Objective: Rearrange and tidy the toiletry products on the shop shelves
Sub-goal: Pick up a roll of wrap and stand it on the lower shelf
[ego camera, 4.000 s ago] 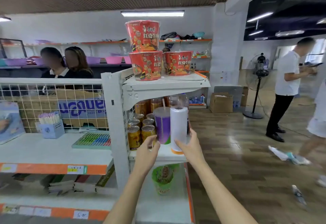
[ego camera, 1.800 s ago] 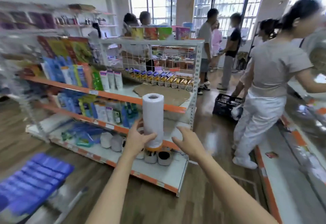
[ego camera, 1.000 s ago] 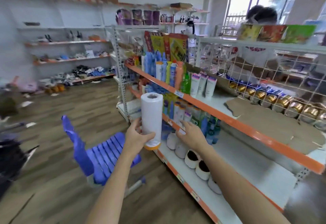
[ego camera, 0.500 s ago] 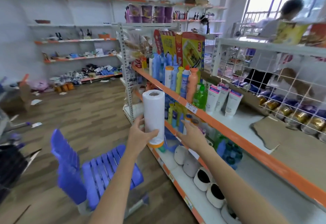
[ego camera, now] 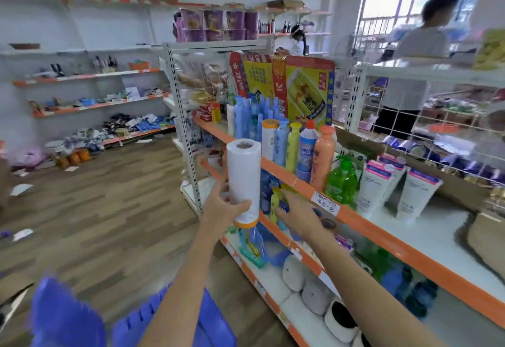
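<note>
My left hand [ego camera: 222, 206] grips a tall white roll [ego camera: 243, 180] with an orange band at its base, held upright in front of the shelf unit. My right hand [ego camera: 297, 217] reaches forward beside it with fingers extended, holding nothing, just below the orange shelf edge [ego camera: 355, 217]. On that shelf stand several bottles: a blue-white one [ego camera: 307, 152], a salmon one [ego camera: 323, 158], a green pump bottle [ego camera: 341, 182], and white tubes [ego camera: 377, 182] with pink caps. The shelf below holds blue bottles [ego camera: 266, 191].
White rolls [ego camera: 314, 292] lie on the bottom shelf. A blue plastic chair [ego camera: 82, 316] stands low at the left. Large red-yellow packs [ego camera: 303, 90] lean at the shelf's back. A person [ego camera: 410, 65] stands behind the wire mesh at the right. Wooden floor spreads left.
I have stepped closer to the toiletry shelf, still carrying the white roll in my left hand. My right hand stays extended toward the shelf edge.
</note>
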